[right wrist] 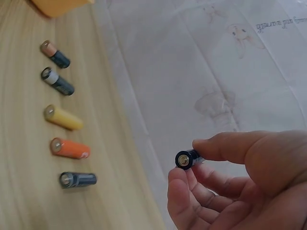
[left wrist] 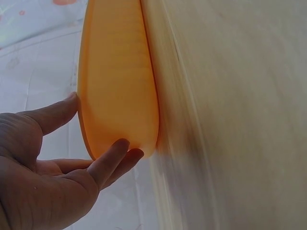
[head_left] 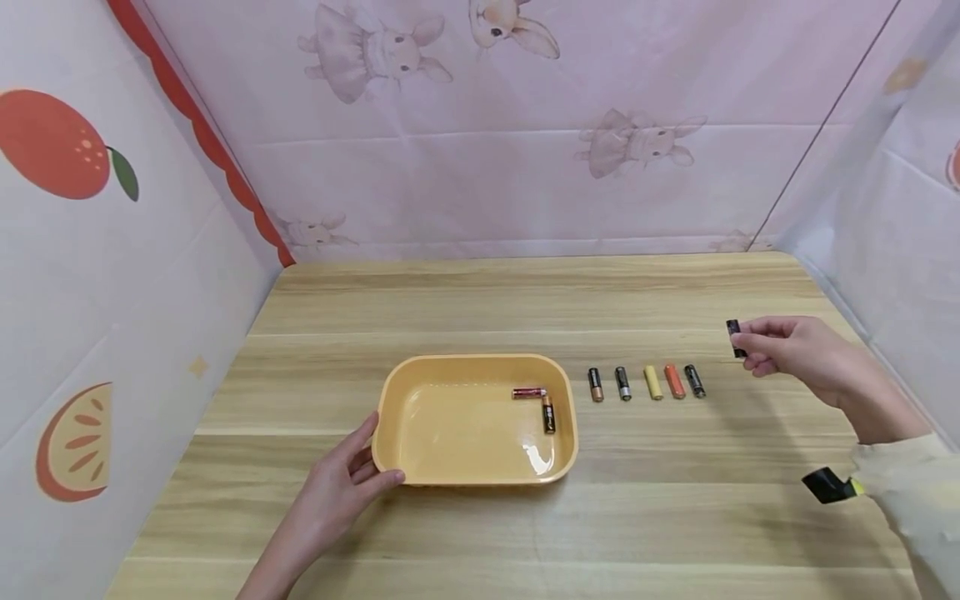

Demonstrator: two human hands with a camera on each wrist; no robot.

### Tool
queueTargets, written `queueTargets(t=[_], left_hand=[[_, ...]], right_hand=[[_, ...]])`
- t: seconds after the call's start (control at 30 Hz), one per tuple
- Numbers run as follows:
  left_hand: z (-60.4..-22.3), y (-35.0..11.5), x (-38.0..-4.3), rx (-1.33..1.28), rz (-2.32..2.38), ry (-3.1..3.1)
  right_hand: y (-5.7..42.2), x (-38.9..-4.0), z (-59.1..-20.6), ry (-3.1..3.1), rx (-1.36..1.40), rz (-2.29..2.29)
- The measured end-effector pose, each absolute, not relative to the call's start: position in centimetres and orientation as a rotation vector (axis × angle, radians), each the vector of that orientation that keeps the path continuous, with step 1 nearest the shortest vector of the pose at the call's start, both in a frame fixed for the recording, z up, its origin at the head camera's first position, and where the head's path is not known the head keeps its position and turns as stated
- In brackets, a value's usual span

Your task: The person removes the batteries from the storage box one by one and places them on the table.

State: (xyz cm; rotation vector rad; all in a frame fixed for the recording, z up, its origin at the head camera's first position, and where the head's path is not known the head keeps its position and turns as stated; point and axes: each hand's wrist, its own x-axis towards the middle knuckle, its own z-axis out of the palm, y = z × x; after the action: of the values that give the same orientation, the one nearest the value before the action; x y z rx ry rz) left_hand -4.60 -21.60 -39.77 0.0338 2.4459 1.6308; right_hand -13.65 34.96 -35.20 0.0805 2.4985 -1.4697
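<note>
On the left, my left hand (head_left: 330, 487) holds the end of a yellow plastic tray (head_left: 468, 477). In the left wrist view, that hand's fingers (left wrist: 112, 158) lie against the tray's outer wall. My right hand (head_left: 806, 358) pinches a dark battery (right wrist: 188, 159) between thumb and fingers, raised above the table at the right. Inside the tray lie a red battery (head_left: 528, 393) and a black-and-copper battery (head_left: 549, 417), close together near the right wall.
Between tray and right hand, a row of batteries lies on the wooden table (head_left: 480, 533): black-copper (head_left: 596, 385), black-silver (head_left: 623, 384), yellow (head_left: 653, 382), orange (head_left: 674, 381) and dark (head_left: 695, 381). Printed cloth (head_left: 480, 183) hangs behind and at both sides.
</note>
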Motion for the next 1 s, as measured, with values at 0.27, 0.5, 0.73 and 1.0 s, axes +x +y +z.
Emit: queueTargets(t=[0.27,0.5,0.73,1.0], left_hand=[[-40.0,-21.5,-4.7,0.047,1.644,2.460],[-40.1,-21.5,-4.6,0.047,1.657,2.457],[-39.9,-21.6,-4.5,0.023,1.667,2.436],[-40.0,-21.7,-4.5,0.038,1.670,2.433]], right_hand=[[34.8,-13.9,-37.6,2.540,0.080,-1.291],[34.8,-13.5,-39.2,2.564,0.055,-1.242],[34.7,-13.3,-40.1,2.545,0.079,-1.229],[34.5,-13.3,-40.9,2.606,0.092,-1.113]])
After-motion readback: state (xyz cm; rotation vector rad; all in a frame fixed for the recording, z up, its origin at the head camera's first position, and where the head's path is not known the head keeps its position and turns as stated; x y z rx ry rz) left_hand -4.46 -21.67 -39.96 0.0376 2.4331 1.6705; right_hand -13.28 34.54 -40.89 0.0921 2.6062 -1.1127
